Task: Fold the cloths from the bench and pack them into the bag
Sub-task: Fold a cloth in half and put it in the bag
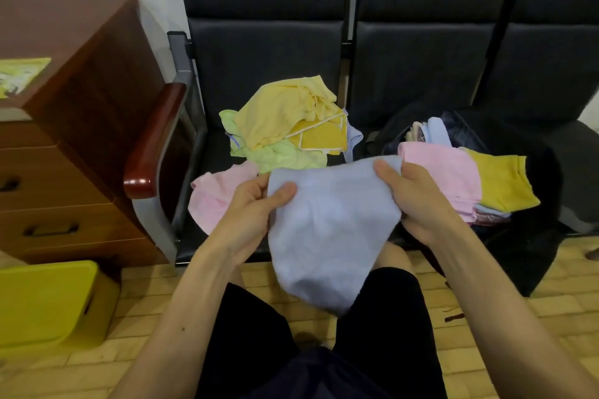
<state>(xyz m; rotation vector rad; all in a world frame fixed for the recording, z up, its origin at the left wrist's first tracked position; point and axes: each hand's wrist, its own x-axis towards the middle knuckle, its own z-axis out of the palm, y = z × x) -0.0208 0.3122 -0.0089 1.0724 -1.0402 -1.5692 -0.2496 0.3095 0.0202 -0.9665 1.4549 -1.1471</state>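
Note:
A light blue cloth (327, 230) hangs in front of me, above my knees. My left hand (256, 207) pinches its upper left corner and my right hand (411, 197) grips its upper right edge. On the left bench seat (227, 74) lies a loose pile of cloths: a pale yellow cloth (278, 110), a mustard cloth (324, 136), a light green cloth (285, 155) and a pink cloth (217, 194). The black bag (518, 236) sits open on the middle seat. A folded pink cloth (444, 172) and a folded mustard cloth (502, 181) lie on top of its contents.
A brown wooden drawer cabinet (81, 126) stands to the left, beside the bench's wooden armrest (155, 139). A yellow plastic box (48, 304) sits on the tiled floor at lower left. My legs in black shorts (324, 350) fill the bottom of the view.

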